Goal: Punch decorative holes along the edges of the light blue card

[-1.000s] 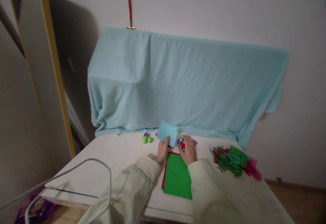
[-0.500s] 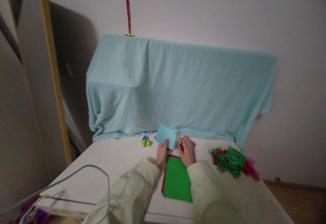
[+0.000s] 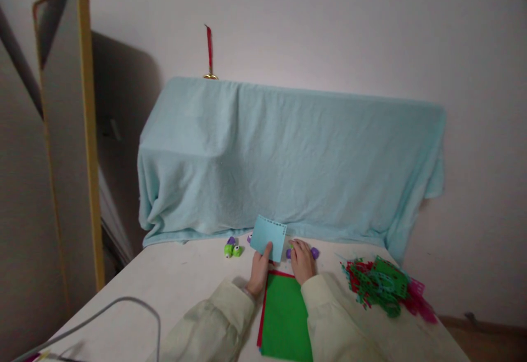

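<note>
My left hand (image 3: 260, 270) is closed on a light blue sheet of paper (image 3: 268, 237), thumb on its front face. A row of small punched cut-outs runs along the sheet's top edge and down by its right corner. My right hand (image 3: 303, 260) is curled down over a group of small craft punches, and what is under the fingers is mostly hidden. A purple craft punch (image 3: 315, 253) shows just right of that hand. Left of the paper are green craft punches with round white eyes (image 3: 232, 250); another purple one (image 3: 249, 238) is partly behind the sheet.
Green paper (image 3: 286, 315) lies on red sheets between my forearms. A tangle of green, red, blue and pink cut paper (image 3: 382, 285) is on the right of the white table (image 3: 193, 274). A grey cable (image 3: 119, 300) loops at lower left; a light blue cloth (image 3: 288, 159) hangs behind.
The camera view has tilted up, so everything sits lower in the picture. My right fingers have drawn closer together over the punches, hiding the red one. The left hand keeps the blue paper.
</note>
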Demonstrator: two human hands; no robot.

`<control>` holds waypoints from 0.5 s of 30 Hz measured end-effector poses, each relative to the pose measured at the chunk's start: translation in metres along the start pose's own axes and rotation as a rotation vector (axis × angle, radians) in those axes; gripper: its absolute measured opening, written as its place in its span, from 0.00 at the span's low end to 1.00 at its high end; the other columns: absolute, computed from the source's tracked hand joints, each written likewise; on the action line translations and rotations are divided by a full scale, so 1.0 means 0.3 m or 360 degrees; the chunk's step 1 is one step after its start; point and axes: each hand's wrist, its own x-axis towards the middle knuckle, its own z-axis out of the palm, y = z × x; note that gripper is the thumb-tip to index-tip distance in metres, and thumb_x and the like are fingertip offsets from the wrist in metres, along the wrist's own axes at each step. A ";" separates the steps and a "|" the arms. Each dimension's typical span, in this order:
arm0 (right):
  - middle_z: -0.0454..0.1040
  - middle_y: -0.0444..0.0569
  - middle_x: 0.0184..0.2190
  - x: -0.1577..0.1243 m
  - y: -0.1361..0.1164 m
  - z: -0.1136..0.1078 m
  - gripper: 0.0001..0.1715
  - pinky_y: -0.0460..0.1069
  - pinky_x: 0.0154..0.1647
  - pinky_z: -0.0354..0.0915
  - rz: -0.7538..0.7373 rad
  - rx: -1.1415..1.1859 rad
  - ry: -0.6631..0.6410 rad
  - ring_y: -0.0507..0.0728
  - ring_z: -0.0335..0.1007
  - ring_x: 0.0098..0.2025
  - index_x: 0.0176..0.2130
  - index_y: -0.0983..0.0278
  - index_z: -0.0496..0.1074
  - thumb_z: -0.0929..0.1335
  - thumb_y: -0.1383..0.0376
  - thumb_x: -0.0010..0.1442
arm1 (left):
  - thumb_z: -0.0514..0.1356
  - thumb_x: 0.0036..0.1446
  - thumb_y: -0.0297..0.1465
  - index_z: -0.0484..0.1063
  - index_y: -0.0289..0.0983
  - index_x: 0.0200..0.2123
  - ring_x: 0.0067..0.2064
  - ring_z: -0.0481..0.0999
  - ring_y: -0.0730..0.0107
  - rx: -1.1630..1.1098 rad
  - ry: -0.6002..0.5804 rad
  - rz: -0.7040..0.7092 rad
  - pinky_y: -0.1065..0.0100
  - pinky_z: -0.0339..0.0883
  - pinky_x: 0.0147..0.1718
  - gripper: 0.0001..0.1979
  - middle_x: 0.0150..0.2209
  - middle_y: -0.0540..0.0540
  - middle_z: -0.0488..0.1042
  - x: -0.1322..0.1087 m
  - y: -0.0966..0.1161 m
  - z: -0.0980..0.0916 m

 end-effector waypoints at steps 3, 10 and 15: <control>0.72 0.53 0.46 0.003 -0.001 -0.013 0.24 0.52 0.53 0.59 0.0032 0.0042 -0.0009 0.58 0.65 0.50 0.49 0.62 0.72 0.59 0.76 0.57 | 0.59 0.49 0.53 0.69 0.33 0.30 0.21 0.67 0.71 0.0035 -0.0042 0.0037 0.71 0.59 0.20 0.25 0.21 0.50 0.68 0.013 -0.026 -0.010; 0.74 0.52 0.43 0.010 -0.010 -0.035 0.24 0.50 0.50 0.60 0.0171 0.0092 -0.0012 0.58 0.67 0.47 0.42 0.63 0.75 0.60 0.80 0.52 | 0.58 0.51 0.52 0.69 0.34 0.34 0.23 0.68 0.70 -0.0005 -0.0027 0.0103 0.69 0.61 0.22 0.25 0.23 0.49 0.70 0.015 -0.042 -0.013; 0.74 0.52 0.42 0.010 -0.018 -0.028 0.23 0.50 0.49 0.61 0.0249 0.0112 -0.0026 0.58 0.67 0.46 0.42 0.63 0.75 0.61 0.78 0.52 | 0.59 0.50 0.52 0.69 0.33 0.33 0.22 0.68 0.71 -0.0027 -0.0028 0.0107 0.70 0.62 0.23 0.25 0.24 0.50 0.70 0.003 -0.022 -0.007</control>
